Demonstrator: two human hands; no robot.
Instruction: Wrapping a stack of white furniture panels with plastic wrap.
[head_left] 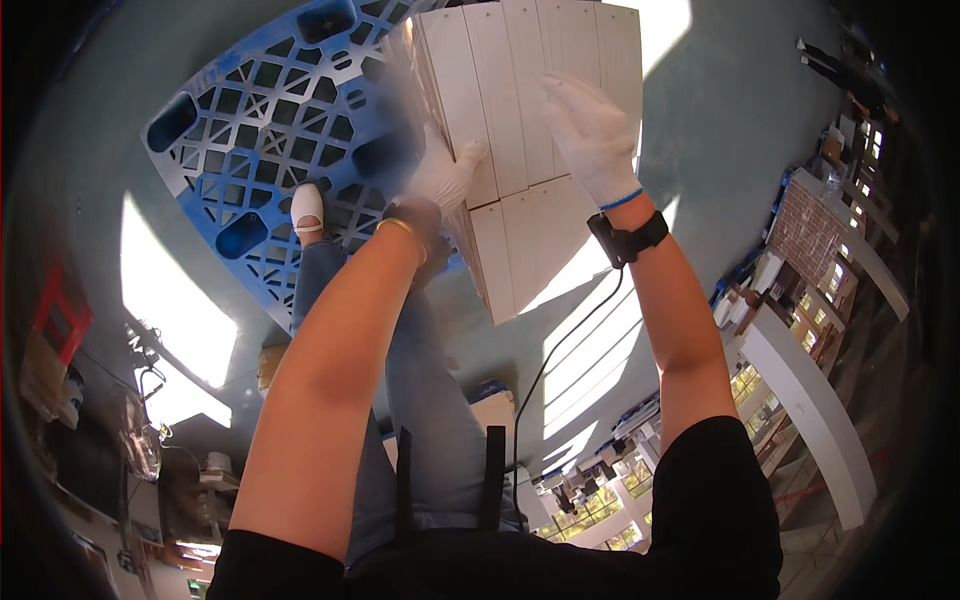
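Observation:
A tall stack of flat white panels or cartons (510,110), arranged in narrow strips with small dark dots near some ends, stands ahead of me. My left hand (440,172), in a white knit glove, rests against the stack's left edge, its thumb spread over the top and its fingers along the side. Over the right part of the top is my gloved right hand (590,140), fingers stretched out and nothing in them. Whether its palm touches the surface, I cannot tell. The stack's left side is smeared by motion.
A blue plastic lattice pallet (270,130) lies to the left, with my white shoe (308,208) on it. A black cable (560,345) hangs from my right wrist strap. A red frame (62,315) stands far left. Another person (845,75) is at the far right.

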